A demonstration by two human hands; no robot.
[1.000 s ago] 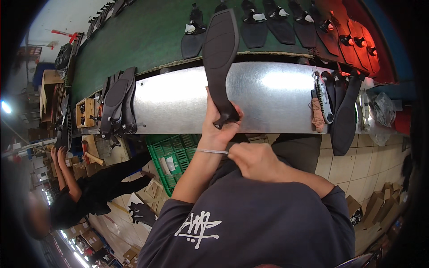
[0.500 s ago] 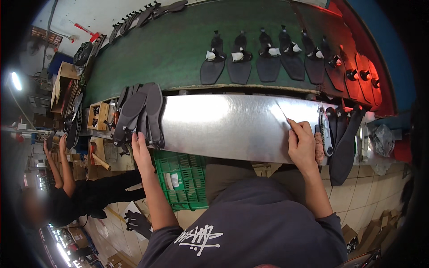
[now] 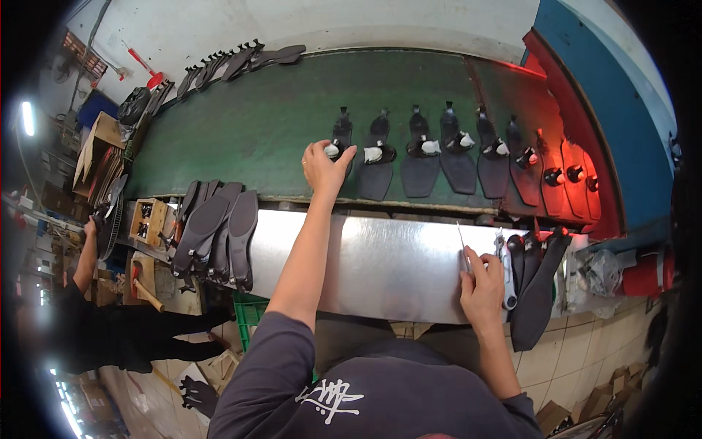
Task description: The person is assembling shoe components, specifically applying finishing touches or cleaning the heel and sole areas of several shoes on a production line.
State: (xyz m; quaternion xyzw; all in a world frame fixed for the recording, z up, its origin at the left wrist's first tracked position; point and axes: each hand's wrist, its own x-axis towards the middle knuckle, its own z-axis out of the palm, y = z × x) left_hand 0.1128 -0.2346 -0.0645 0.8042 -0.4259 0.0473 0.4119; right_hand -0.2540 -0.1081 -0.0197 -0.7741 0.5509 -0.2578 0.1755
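Observation:
My left hand [image 3: 326, 170] reaches onto the green belt [image 3: 241, 124] and closes around the leftmost black sandal [image 3: 343, 127]. Its fingers lie at the white wad in the strap, and the hand hides the front of the sole. Over the shiny metal work surface [image 3: 395, 271], my right hand [image 3: 482, 291] grips a thin pointed metal tool [image 3: 461, 241], tip pointing away from me. Just right of that hand lies a utility knife [image 3: 506, 274], beside a few black sandals [image 3: 537, 304] that overhang the near edge.
More sandals [image 3: 420, 172] stand in a row along the belt, the rightmost under red light by a red-edged opening [image 3: 578, 124]. Soles [image 3: 208, 227] are piled at left, near a wooden box [image 3: 150, 222] and hammer [image 3: 146, 293]. Another person [image 3: 88, 271] is at far left.
My left hand has left the pile of soles and moved right and away to the leftmost sandal on the belt. My right hand still holds the thin tool. The view has tilted up.

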